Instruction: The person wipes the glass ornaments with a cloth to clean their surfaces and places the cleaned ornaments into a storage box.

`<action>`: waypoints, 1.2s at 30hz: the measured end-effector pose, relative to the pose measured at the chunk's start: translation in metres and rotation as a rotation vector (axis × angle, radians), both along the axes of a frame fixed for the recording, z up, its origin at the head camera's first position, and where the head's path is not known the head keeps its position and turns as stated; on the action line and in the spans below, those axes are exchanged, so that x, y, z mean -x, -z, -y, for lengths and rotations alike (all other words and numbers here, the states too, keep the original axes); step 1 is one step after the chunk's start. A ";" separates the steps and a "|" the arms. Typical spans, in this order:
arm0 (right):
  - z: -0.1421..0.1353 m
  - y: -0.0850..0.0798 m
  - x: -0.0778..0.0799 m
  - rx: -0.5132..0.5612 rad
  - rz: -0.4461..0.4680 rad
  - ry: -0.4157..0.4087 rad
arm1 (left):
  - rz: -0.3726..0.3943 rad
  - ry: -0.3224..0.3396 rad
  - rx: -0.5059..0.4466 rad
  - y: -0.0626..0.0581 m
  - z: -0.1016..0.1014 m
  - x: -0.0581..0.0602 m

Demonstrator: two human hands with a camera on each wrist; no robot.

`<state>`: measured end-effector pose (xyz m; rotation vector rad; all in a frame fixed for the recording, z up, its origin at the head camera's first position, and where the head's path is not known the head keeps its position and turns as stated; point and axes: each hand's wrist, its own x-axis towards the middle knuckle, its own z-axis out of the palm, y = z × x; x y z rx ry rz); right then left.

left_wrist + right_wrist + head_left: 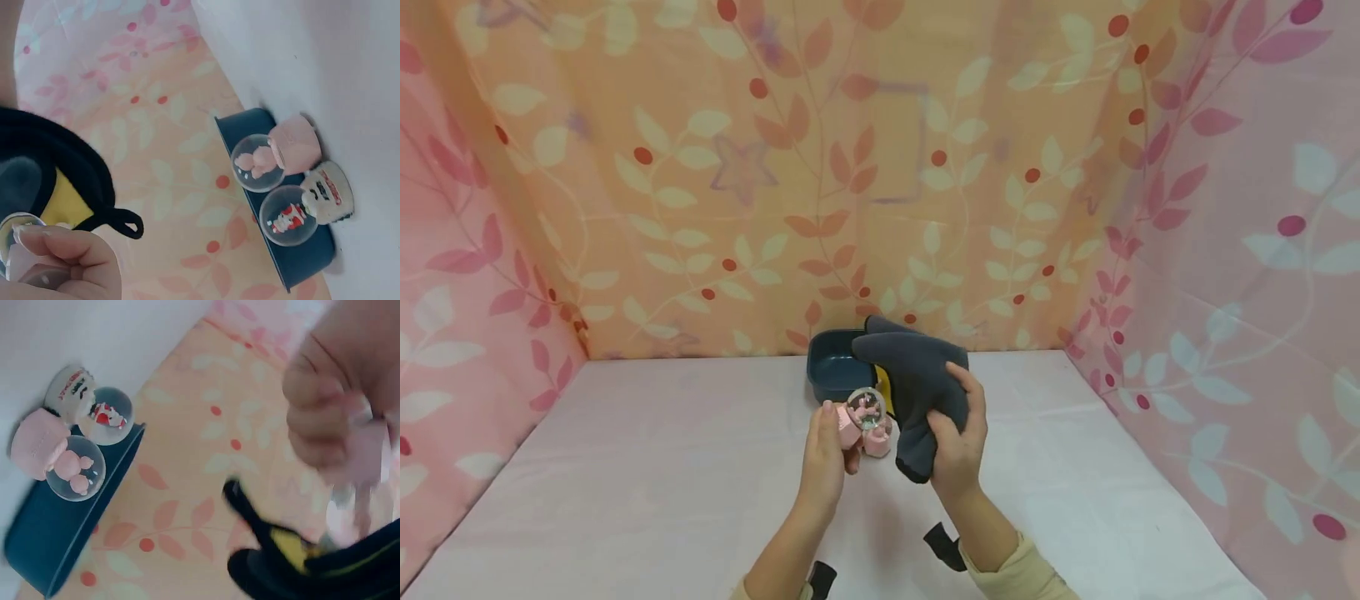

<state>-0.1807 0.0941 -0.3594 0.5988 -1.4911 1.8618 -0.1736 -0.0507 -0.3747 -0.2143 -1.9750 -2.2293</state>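
Just this side of the blue tub (835, 367), the left hand (823, 462) curls its fingers round a pink-based snow globe (849, 427) while the right hand (960, 437) pinches a gray mitt (917, 375), and I'd grip firmly, letting only soft fabric meet that dome (867, 407).

Can make out no full word, number or brand. On the white base (331, 193) of the left snow globe (309, 204), standing near the dark blue box (304, 255), can see red and dark lettering (72, 385), too small and blurred to read. On the pink base (296, 144) of the right snow globe (276, 154), just beside it, can see faint marks (42, 442) like lettering, too indistinct to spell out.
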 end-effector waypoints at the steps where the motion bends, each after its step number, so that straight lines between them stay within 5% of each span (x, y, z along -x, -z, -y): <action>1: 0.004 0.002 -0.001 -0.063 -0.098 0.050 | 0.008 0.000 -0.014 -0.001 -0.001 0.000; 8: 0.020 0.018 0.019 -0.440 -0.793 0.321 | 0.133 0.128 -0.124 -0.005 -0.003 -0.002; 11: 0.019 0.020 0.030 -0.509 -0.933 0.407 | 0.181 0.220 -0.131 -0.005 -0.001 -0.003; 13: 0.018 0.020 0.033 -0.509 -0.937 0.405 | 0.200 0.269 -0.129 -0.005 0.000 -0.003; 20: 0.017 0.020 0.023 -0.304 -0.632 0.193 | 0.265 0.368 -0.207 -0.003 0.003 -0.001; 27: 0.014 0.014 0.013 -0.019 -0.171 -0.176 | 0.278 0.484 -0.237 -0.005 0.004 0.001; 32: 0.013 0.014 0.013 0.083 0.106 -0.325 | 0.270 0.467 -0.240 -0.007 0.003 0.001; 36: 0.012 0.022 0.012 0.085 0.262 -0.376 | 0.243 0.434 -0.135 -0.011 0.001 -0.001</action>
